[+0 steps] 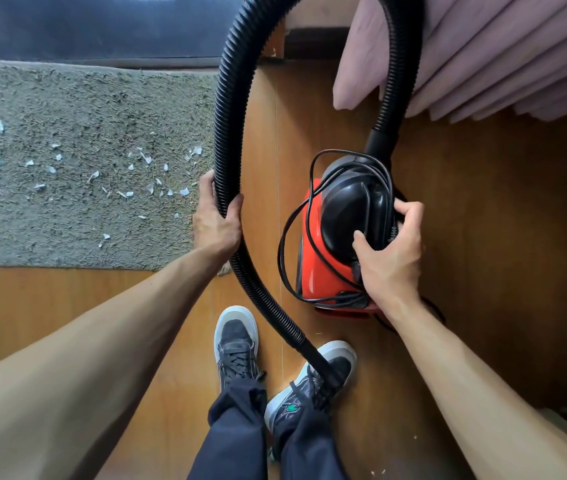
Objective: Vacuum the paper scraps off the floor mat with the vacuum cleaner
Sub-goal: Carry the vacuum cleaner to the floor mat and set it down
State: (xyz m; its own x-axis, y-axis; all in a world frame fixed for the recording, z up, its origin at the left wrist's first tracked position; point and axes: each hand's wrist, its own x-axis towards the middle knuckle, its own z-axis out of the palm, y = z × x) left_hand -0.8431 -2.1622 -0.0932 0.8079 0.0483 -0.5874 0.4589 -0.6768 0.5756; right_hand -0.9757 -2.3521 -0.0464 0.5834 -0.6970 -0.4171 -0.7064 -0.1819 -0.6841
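Both hands are busy with set-up, judged as the step before any suction. Left hand (218, 223) wraps fingers and thumb round the black corrugated hose (230, 98). Right hand (391, 258) curls over the black top of the red canister vacuum cleaner (313, 244), near the grey floor mat (67, 98). Paper scraps (95, 175) lie scattered across the mat. The next move probably calls for unwinding the power cord (344, 299) looped round the body and bringing the hose end (320, 365) to the mat. Hidden or cut off: right fingertips, switch, plug, the hose's upper arc, and whether the canister rests on the floor.
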